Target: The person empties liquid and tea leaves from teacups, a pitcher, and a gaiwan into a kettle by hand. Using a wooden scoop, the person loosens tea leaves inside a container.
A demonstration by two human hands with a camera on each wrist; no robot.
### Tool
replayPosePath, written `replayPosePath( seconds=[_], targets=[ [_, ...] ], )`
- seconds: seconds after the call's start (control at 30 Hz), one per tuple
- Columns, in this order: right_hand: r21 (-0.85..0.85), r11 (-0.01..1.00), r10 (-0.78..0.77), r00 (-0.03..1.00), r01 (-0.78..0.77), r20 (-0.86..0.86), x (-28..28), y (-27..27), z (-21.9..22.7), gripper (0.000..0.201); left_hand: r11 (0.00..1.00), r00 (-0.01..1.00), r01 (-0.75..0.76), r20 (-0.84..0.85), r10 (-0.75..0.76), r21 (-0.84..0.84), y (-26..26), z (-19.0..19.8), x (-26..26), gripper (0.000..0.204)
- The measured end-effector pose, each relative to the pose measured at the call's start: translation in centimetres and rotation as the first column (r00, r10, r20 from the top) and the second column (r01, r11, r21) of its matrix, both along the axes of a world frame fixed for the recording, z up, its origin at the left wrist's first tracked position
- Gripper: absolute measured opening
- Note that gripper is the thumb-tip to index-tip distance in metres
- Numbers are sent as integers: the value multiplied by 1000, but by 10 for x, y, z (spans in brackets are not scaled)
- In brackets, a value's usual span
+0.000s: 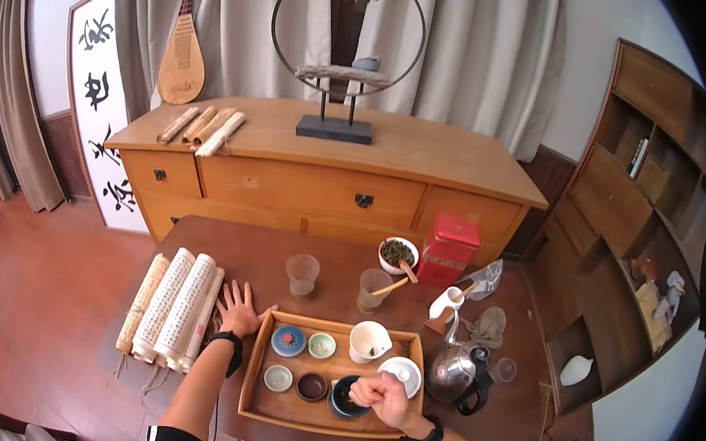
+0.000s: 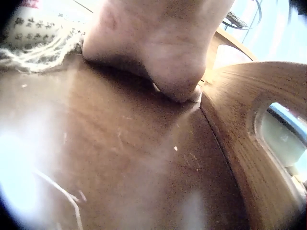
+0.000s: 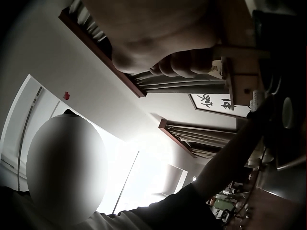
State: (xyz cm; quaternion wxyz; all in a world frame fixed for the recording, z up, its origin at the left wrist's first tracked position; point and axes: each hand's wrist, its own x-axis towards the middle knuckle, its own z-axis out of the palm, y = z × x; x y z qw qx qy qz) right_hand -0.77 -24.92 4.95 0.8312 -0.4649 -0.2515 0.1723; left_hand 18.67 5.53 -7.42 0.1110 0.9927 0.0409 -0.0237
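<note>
My left hand [image 1: 242,311] rests on the brown table with fingers spread, between the scrolls [image 1: 176,305] and the wooden tray [image 1: 251,366]. In the left wrist view the heel of this hand [image 2: 153,43] is beside the tray wall [image 2: 240,115]. Over the tray's front right, my right hand [image 1: 383,398] is curled above a dark blue bowl [image 1: 343,401] with dark leaves in it, partly covering it. Curled fingers [image 3: 182,63] show in the right wrist view, with no object visible in them. A white lidded bowl [image 1: 402,372] stands just behind this hand.
The tray also holds a white pitcher [image 1: 367,341], a blue lid [image 1: 288,341] and several small cups. A steel kettle [image 1: 456,373] stands right of it. Behind are two glasses, one [image 1: 301,276] nearer the left, a bowl of leaves [image 1: 398,255] and a red tin [image 1: 450,251].
</note>
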Motion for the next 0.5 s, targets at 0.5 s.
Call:
replayPosePath(
  seconds=[0.5],
  targets=[
    [-134,981,152,987,-144,53,11,-5,-5,38,999,999,33,37,-35,40,2,-8,-1,105]
  ],
)
